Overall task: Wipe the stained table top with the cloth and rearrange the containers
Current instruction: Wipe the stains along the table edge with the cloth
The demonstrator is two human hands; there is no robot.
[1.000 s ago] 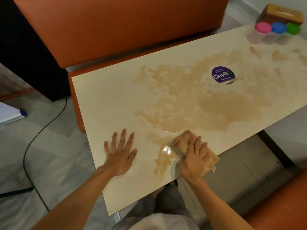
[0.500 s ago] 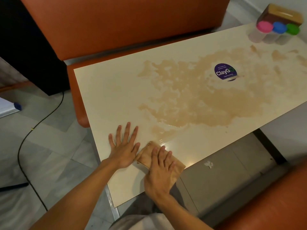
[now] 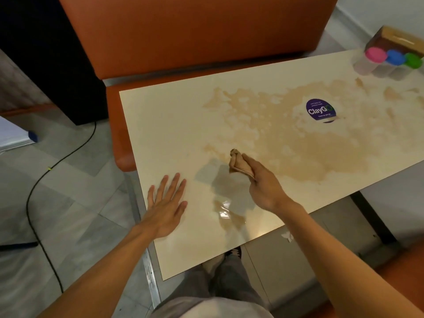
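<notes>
One swipe done, and off the surface comes the cloth (image 3: 239,165) — pinched now in the curled fingers of the right hand (image 3: 263,184), bunched and hanging clear above the table (image 3: 160,125), where half a second back it lay flat under a spread palm at the near edge. Shadow beneath it on the cream top, so no contact. Left hand (image 3: 166,203) planted flat, fingers straight and spread, holding nothing, just bracing near the left end as before.

Small wet smear (image 3: 227,214) left shining at the near edge, between the two hands: pushed about rather than soaked up, by the look of it. Beyond the cloth, the big brown stain (image 3: 298,143) sprawling across the middle and right of the table, round the purple sticker (image 3: 319,110), barely dented.

Far right corner: three containers, pink lid (image 3: 375,55), blue lid (image 3: 395,57), green lid (image 3: 413,60), in a row just in front of a brown box (image 3: 399,41). Untouched, by the look.

Likely a refold or a reach toward the main spill. Most of the wiping ahead, rearranging not yet begun.
</notes>
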